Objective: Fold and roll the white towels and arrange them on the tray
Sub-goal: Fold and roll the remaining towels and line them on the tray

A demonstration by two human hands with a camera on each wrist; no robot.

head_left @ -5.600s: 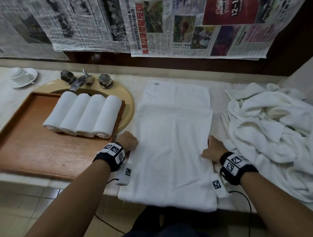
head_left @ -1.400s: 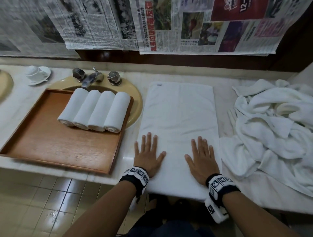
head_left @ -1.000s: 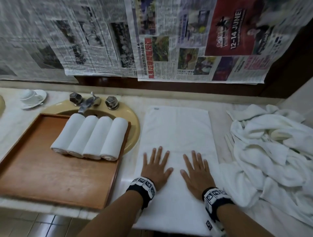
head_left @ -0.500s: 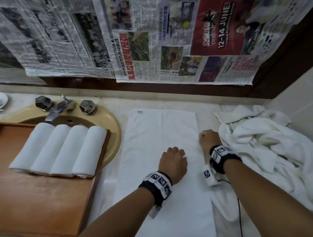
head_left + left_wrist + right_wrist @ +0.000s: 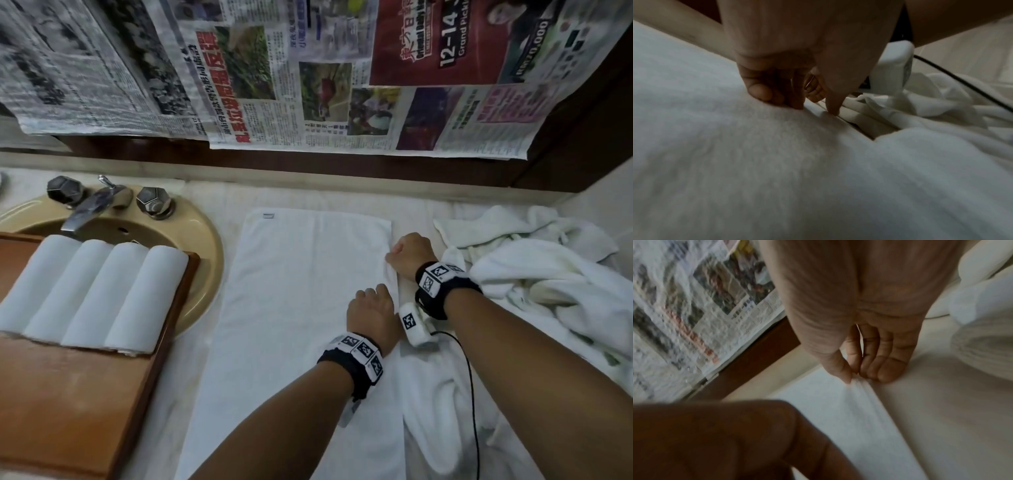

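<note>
White folded towel [image 5: 301,308]: both hands pinch its right edge.

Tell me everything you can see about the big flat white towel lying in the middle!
The flat towel is white, fluffy terry cloth, folded into a long neat rectangle on the pale countertop. A tiny tag sits at its far left corner. It lies between the sink and the heap of loose towels. Both hands are at its right edge: the right hand pinches it farther away, the left hand nearer.
</note>
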